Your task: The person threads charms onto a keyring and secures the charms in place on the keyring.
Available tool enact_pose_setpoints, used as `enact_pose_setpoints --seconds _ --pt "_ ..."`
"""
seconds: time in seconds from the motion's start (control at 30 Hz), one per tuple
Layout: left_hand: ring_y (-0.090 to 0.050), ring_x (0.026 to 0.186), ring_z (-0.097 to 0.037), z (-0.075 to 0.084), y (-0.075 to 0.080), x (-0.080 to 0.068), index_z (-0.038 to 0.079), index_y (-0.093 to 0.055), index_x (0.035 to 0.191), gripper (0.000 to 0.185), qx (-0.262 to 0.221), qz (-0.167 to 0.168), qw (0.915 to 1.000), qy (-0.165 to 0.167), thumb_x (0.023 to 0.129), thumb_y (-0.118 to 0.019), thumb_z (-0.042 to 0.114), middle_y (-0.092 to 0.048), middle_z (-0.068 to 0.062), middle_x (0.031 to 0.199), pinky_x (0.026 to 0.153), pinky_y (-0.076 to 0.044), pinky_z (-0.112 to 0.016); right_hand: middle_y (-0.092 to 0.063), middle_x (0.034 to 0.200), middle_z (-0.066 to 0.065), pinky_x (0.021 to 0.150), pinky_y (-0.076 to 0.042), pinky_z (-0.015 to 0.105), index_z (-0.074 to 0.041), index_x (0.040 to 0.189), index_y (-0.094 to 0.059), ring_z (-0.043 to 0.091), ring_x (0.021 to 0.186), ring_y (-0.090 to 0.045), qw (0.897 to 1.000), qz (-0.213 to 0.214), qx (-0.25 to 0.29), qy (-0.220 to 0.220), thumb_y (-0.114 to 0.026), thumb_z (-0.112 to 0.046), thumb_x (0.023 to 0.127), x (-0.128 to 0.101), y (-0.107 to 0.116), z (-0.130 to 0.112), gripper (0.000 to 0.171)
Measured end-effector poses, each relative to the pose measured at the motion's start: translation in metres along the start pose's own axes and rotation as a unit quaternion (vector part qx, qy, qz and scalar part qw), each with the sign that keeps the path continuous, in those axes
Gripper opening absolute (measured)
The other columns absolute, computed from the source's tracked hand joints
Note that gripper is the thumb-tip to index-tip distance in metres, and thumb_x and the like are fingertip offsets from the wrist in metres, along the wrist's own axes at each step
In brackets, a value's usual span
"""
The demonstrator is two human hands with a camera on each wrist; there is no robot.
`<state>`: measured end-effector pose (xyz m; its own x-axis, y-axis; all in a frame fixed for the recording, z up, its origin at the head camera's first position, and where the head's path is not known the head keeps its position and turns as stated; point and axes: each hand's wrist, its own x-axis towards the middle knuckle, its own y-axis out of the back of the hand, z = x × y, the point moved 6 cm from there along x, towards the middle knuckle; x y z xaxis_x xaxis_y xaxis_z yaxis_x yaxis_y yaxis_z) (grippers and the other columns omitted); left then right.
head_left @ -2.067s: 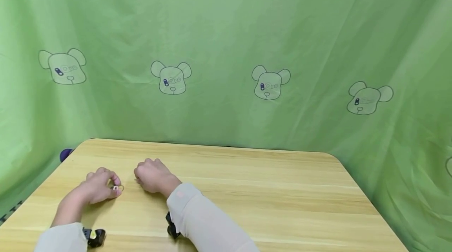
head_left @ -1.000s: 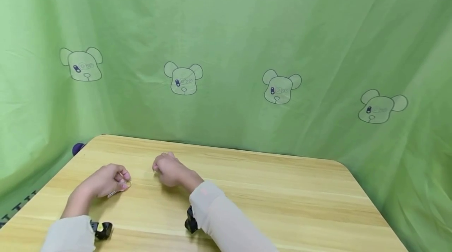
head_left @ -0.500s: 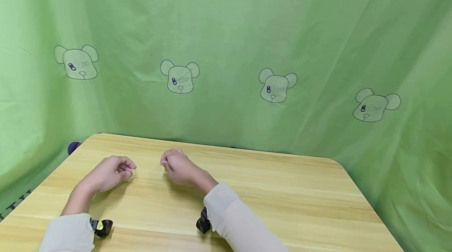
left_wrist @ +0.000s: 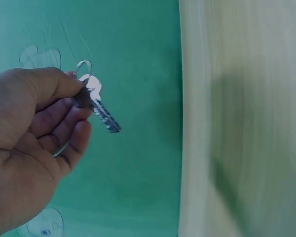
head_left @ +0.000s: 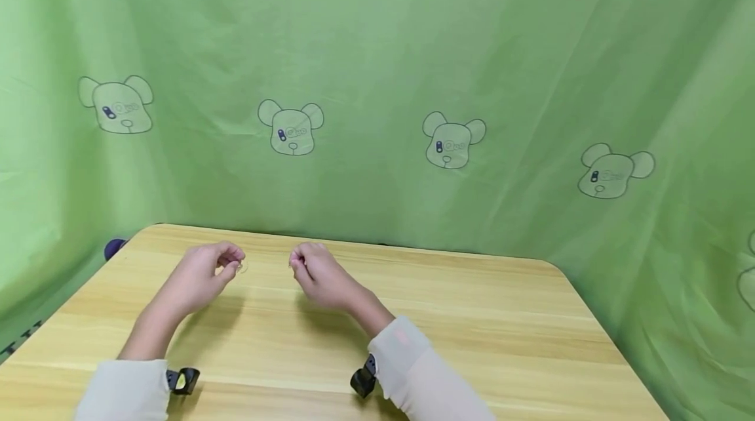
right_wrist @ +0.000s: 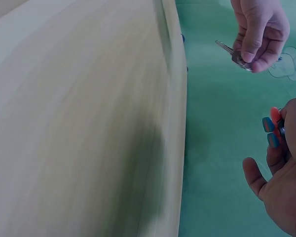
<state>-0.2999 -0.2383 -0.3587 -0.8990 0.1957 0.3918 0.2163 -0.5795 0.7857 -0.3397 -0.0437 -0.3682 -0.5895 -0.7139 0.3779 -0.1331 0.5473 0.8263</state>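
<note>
My left hand [head_left: 203, 275] pinches a silver key [left_wrist: 106, 118] between thumb and fingers, its toothed blade pointing away from the fingertips. A thin metal ring [left_wrist: 84, 63] stands up at the key's head, and a darker piece beside it is partly covered by the thumb. My right hand [head_left: 323, 278] pinches a small coral-red piece with blue parts [right_wrist: 271, 132]; its kind is hidden by the fingers. Both hands hang over the table, facing each other with a gap between.
The light wooden table [head_left: 448, 322] reaches across the front, its far edge close to a green curtain [head_left: 377, 67] printed with bear heads. Black wrist cameras [head_left: 184, 381] sit at both cuffs. A dark purple round thing [head_left: 114, 248] shows beyond the table's left corner.
Both hands have risen from the table and moved farther away and to the right, each still pinching its piece. Their shadows now fall apart from them. The head view has shifted a little.
</note>
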Motion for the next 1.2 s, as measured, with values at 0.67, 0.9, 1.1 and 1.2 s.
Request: enact_pose_setpoints --seconds 0.67,0.9,1.1,1.2 --pt "-0.063 0.081 -0.010 0.067 -0.033 0.019 0.013 -0.069 0.091 0.009 -0.030 0.026 0.9951 -0.091 0.093 -0.074 0.006 -0.066 0.009 0.084 0.075 -0.054 -0.039 -0.052 0.088 -0.003 0.081 -0.042 0.031 -0.008 0.100 -0.054 0.016 0.092 -0.046 0.996 0.074 0.039 -0.037 -0.047 -0.011 0.109 -0.063 0.053 0.006 0.012" --pt "-0.062 0.082 -0.012 0.092 -0.045 0.025 0.015 -0.070 0.088 0.012 -0.058 0.025 0.9903 -0.124 0.091 -0.076 0.005 -0.066 0.009 0.085 0.075 -0.054 -0.037 -0.053 0.089 -0.003 0.081 -0.044 0.031 -0.008 0.099 -0.055 0.016 0.095 -0.048 0.994 0.093 0.038 -0.033 -0.049 -0.010 0.108 -0.079 0.069 -0.002 0.011" --pt "-0.062 0.079 -0.007 0.108 -0.057 0.031 0.011 -0.068 0.090 0.014 -0.088 0.020 0.9859 -0.141 0.091 -0.071 -0.002 -0.066 0.008 0.084 0.072 -0.056 -0.031 -0.052 0.089 -0.003 0.079 -0.047 0.036 -0.007 0.100 -0.055 0.014 0.092 -0.048 0.992 0.111 0.044 -0.030 -0.049 -0.010 0.108 -0.092 0.079 -0.001 0.011" --pt "-0.061 0.077 -0.007 0.117 -0.059 0.033 0.012 -0.067 0.090 0.016 -0.107 0.043 0.9800 -0.162 0.089 -0.070 -0.004 -0.065 0.008 0.083 0.070 -0.056 -0.028 -0.052 0.090 -0.003 0.078 -0.047 0.034 -0.007 0.101 -0.055 0.013 0.090 -0.047 0.992 0.119 0.043 -0.027 -0.048 -0.010 0.108 -0.096 0.084 -0.002 0.010"
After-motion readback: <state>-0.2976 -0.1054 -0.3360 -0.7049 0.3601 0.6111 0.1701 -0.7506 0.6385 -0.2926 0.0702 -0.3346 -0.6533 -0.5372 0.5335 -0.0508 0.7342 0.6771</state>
